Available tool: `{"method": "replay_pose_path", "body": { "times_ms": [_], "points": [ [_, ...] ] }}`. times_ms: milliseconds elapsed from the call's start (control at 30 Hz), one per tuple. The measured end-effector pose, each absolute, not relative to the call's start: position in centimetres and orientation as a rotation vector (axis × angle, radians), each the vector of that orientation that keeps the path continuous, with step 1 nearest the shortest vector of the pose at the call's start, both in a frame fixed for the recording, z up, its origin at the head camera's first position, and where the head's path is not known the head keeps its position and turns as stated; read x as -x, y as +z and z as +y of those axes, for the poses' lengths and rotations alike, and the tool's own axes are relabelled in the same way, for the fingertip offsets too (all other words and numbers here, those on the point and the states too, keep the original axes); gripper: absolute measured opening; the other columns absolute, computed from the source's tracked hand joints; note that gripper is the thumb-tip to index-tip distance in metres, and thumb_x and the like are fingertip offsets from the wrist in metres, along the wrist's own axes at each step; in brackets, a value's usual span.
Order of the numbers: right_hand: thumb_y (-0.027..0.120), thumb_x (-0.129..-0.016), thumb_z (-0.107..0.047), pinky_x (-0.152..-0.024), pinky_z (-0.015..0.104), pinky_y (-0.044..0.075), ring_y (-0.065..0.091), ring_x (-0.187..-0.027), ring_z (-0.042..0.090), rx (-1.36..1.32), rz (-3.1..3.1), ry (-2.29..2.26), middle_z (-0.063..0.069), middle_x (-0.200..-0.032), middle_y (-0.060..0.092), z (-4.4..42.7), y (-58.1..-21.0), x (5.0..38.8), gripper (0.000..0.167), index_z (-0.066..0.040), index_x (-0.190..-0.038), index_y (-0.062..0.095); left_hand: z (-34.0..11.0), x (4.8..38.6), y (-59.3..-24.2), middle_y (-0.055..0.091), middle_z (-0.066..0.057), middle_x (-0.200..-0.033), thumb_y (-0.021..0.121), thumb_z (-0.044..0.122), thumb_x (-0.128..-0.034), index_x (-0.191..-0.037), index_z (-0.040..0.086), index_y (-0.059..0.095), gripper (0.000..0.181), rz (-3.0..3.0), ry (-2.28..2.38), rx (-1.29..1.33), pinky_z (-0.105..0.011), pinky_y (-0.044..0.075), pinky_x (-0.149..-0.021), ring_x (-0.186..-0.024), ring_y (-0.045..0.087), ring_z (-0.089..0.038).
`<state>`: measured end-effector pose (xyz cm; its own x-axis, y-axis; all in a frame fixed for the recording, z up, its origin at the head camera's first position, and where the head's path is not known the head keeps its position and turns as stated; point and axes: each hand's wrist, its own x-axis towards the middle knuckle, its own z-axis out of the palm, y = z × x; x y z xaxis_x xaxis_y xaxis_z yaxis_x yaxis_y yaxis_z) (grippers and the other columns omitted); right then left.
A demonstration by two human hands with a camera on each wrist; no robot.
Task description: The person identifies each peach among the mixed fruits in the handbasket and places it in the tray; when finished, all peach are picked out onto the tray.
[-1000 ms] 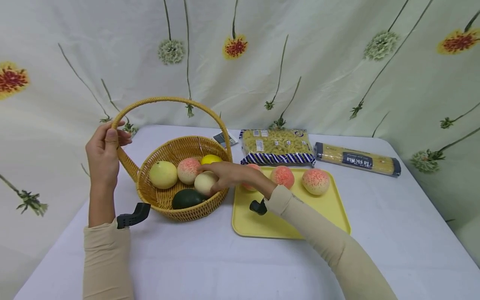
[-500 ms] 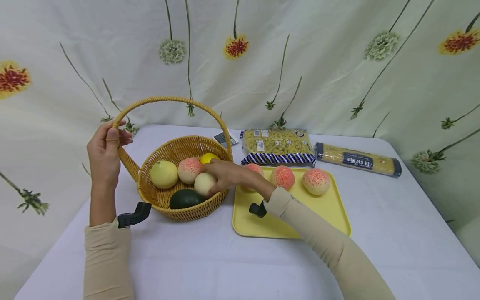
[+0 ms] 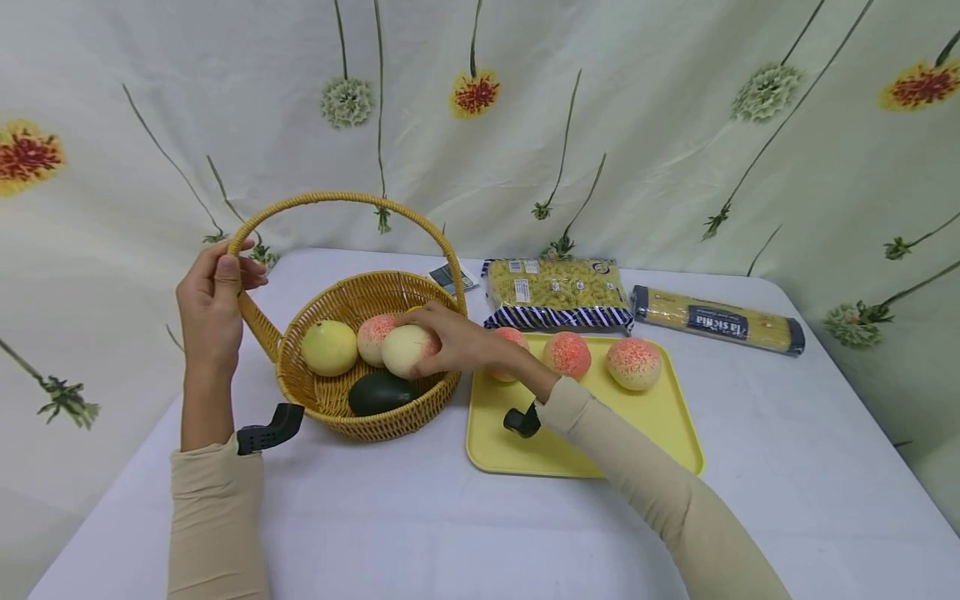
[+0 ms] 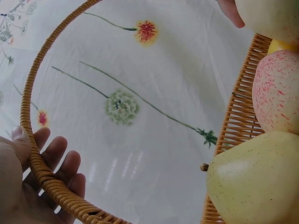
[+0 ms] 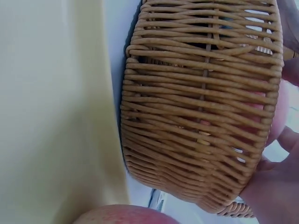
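My right hand pinches a peach, my left hand holds the basket handle; a slipping grip could drop the peach onto the green fruit

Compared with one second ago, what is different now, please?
The pale round fruit, gripped by the right hand, has risen slightly in the tan woven basket. The left hand still holds its arched handle; the three pink-speckled round fruits stayed on the yellow rectangular tray.

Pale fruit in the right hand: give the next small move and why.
Probably raise the pale fruit higher: the right hand grips it, the basket rim stands between it and the yellow tray, and the left hand holds the handle.
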<state>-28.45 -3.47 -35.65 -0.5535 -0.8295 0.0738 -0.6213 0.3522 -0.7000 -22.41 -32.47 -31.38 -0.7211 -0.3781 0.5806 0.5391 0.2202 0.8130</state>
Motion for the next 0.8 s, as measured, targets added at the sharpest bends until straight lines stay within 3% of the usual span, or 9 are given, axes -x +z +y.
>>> {"method": "replay_pose_path", "body": {
  "times_ms": [533, 800],
  "points": [
    [0.071, -0.086, -0.03, -0.087, 0.028, 0.052, 0.056, -0.109, 0.014, 1.15, 2.147, -1.29, 0.001, -0.132, 0.05, -2.77, -36.57, 28.24, 0.065, -0.016, -0.142, 0.043, -32.67, 22.45, -31.41, 0.061, -0.005, -0.087, 0.052, 0.02, -0.0972, -0.118, 0.003, 0.064, 0.029, -1.77, -1.605, 0.135, -0.014, 0.053, -0.078, -0.08, 0.06, -0.017],
    [0.07, -0.088, -0.025, -0.092, 0.031, 0.05, 0.051, -0.117, 0.014, 1.183, 2.205, -1.38, 0.001, -0.141, 0.042, -2.87, -36.32, 28.12, 0.062, -0.018, -0.142, 0.042, -32.48, 22.62, -31.41, 0.062, -0.005, -0.085, 0.051, 0.018, -0.0973, -0.117, 0.001, 0.064, 0.029, -1.748, -1.613, 0.154, -0.016, 0.053, -0.076, -0.078, 0.06, -0.016]
  ]
}}
